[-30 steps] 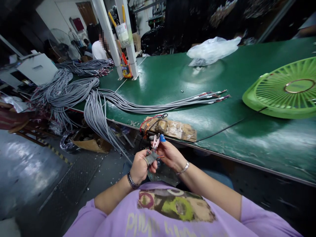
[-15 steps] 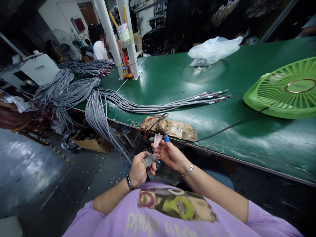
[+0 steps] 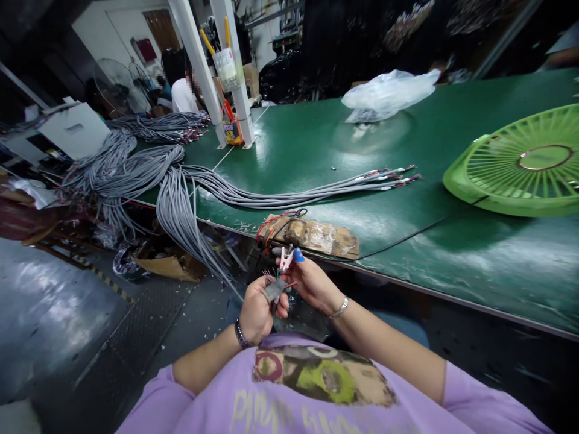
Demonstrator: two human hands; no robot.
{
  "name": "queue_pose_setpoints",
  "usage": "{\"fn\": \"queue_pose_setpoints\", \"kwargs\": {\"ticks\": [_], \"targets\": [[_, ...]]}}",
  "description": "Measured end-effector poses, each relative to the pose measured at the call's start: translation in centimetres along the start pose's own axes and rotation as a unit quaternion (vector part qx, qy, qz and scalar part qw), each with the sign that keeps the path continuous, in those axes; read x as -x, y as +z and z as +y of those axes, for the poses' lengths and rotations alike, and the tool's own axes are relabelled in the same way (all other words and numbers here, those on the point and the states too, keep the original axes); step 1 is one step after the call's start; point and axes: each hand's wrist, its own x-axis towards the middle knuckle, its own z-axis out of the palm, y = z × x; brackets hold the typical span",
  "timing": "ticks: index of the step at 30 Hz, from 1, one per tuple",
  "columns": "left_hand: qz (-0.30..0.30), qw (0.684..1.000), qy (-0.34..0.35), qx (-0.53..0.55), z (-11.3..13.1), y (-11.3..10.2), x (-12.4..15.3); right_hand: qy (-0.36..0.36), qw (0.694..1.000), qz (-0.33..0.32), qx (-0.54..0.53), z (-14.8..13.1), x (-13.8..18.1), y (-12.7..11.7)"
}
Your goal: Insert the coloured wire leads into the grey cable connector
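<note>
In front of my body, my left hand point(image 3: 257, 310) is closed around a grey cable's end, from which several thin coloured wires point(image 3: 270, 275) fan out. A dark grey piece point(image 3: 274, 290) covers the spot at its thumb; I cannot tell whether it is a finger wrap or part of the cable. My right hand point(image 3: 314, 284), with a blue cover point(image 3: 298, 255) on the thumb tip, pinches a small pale pink tool point(image 3: 286, 260) shaped like a clip. That tool stands just above the wires, and the right fingers are close to a reddish wire point(image 3: 291, 284).
A cardboard-backed block point(image 3: 323, 235) with red and black leads lies at the edge of the green table point(image 3: 384, 154). Grey cables point(image 3: 271, 198) stretch across it from a large heap point(image 3: 131, 172). Also there are a green fan point(image 3: 538, 160), a plastic bag point(image 3: 391, 93) and white posts point(image 3: 235, 102).
My right hand has shifted slightly left, and the pink tool has turned so that its two-armed shape shows. The left hand has hardly moved.
</note>
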Motion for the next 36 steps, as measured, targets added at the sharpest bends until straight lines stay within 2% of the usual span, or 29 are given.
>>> {"fn": "queue_pose_setpoints", "kwargs": {"ticks": [3, 12, 16, 20, 23, 29, 32, 36], "targets": [[0.003, 1.000, -0.008, -0.003, -0.1, 0.0, -0.2, 0.049, 0.996, -0.007, -0.071, -0.1, -0.4, 0.1], [0.006, 1.000, -0.010, -0.027, -0.4, -0.2, -0.3, 0.035, 0.996, 0.009, -0.078, 0.6, -0.5, -0.2], [0.004, 0.999, -0.011, -0.044, -0.7, -0.7, 0.1, 0.055, 0.998, -0.040, -0.013, -0.1, 0.6, -1.0], [-0.008, 0.995, 0.002, -0.097, -1.4, -1.3, 0.3, 0.109, 0.977, -0.108, 0.145, -1.6, 1.5, -1.7], [-0.025, 0.989, -0.001, -0.144, -2.0, -1.6, 0.3, 0.087, 0.958, -0.142, 0.234, -2.4, 1.9, -1.5], [-0.112, 0.971, -0.072, -0.200, -2.2, -1.6, 0.1, 0.001, 0.919, -0.190, 0.346, -2.4, 2.5, -0.8], [-0.075, 0.983, -0.061, -0.156, -1.9, -1.6, 0.0, -0.043, 0.925, -0.157, 0.344, -2.4, 2.7, -1.3], [-0.006, 0.997, -0.020, -0.079, -1.8, -1.7, -0.3, -0.046, 0.951, -0.126, 0.278, -2.0, 3.4, -2.5]]}}
